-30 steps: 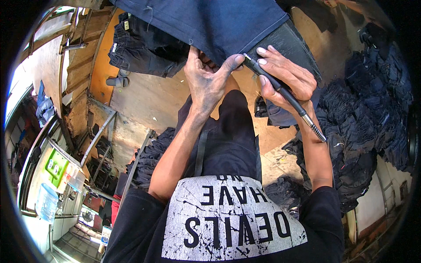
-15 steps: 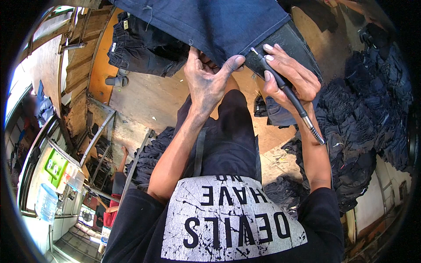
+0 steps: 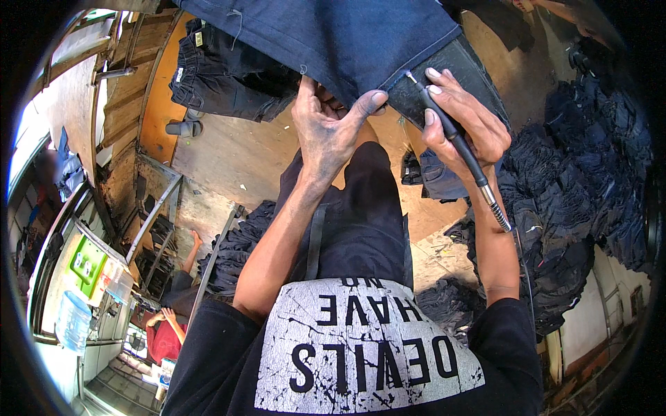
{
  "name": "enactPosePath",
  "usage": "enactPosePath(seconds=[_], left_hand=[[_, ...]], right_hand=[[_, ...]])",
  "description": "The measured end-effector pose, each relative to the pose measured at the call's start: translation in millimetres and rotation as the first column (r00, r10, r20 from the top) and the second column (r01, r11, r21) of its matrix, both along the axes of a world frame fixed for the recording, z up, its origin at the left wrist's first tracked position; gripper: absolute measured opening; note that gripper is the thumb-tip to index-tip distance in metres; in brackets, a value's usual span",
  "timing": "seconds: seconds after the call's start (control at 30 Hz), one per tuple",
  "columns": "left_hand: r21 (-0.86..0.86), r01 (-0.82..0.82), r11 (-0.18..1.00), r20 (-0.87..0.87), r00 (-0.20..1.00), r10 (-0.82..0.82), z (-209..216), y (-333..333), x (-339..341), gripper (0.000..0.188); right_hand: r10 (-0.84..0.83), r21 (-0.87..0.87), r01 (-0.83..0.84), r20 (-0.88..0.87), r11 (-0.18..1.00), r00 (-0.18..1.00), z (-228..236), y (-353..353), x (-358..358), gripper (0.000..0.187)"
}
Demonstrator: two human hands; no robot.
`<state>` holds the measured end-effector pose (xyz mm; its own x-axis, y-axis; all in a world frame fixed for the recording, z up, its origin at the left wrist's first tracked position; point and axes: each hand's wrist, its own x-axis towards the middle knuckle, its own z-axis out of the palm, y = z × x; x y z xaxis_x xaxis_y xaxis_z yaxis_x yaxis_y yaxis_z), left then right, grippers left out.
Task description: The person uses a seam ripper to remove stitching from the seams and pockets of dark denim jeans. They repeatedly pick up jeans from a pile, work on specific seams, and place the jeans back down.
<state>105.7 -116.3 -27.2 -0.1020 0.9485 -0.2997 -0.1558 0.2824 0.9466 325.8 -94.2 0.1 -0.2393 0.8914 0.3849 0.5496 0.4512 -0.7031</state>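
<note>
Dark blue denim cloth (image 3: 347, 41), apparently a garment leg, lies over a flat dark board (image 3: 461, 73). My left hand (image 3: 333, 128) grips its near corner, thumb on top and the other fingers partly hidden beneath. In my right hand (image 3: 468, 125) is a slim black rotary tool handpiece (image 3: 454, 136), held like a pen, with a metal spring sleeve at its rear end. Its small tip touches or nearly touches the stitched hem at the cloth's right edge. Dark smudges mark the back of my left hand.
Black trousers (image 3: 218, 80) with an elastic waistband hang at the upper left. Large heaps of dark garments (image 3: 569, 180) fill the right side. A pair of sandals (image 3: 184, 128) rests on the wooden floor (image 3: 229, 149). Another person in red (image 3: 166, 340) is at the lower left.
My right hand has shifted slightly up and right, and the handpiece's tip moved along the hem away from my left hand. The person in red has changed posture.
</note>
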Motion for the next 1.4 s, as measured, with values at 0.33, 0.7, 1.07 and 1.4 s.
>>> enactPosePath(seconds=[0.33,0.7,1.07,1.4], left_hand=[[-0.055,0.071,0.996,-0.18,0.981,-0.079,-29,7,-25,0.019],[-0.018,-0.078,0.997,-0.23,0.971,0.072,-70,-4,-8,0.019],[-0.027,-0.061,0.998,-0.209,0.976,0.054,-65,-4,-9,0.023],[0.016,-0.014,1.0,-0.302,0.953,0.018,-69,-5,-13,0.02]], right_hand=[[0.047,-0.026,-0.052,-0.151,0.998,0.987,-2,11,9,0.024],[0.099,-0.023,-0.101,-0.082,0.995,0.992,-2,8,3,0.023],[0.198,-0.051,-0.202,-0.079,0.978,0.977,-1,7,5,0.028],[0.141,-0.046,-0.144,-0.067,0.989,0.988,-2,6,5,0.026]])
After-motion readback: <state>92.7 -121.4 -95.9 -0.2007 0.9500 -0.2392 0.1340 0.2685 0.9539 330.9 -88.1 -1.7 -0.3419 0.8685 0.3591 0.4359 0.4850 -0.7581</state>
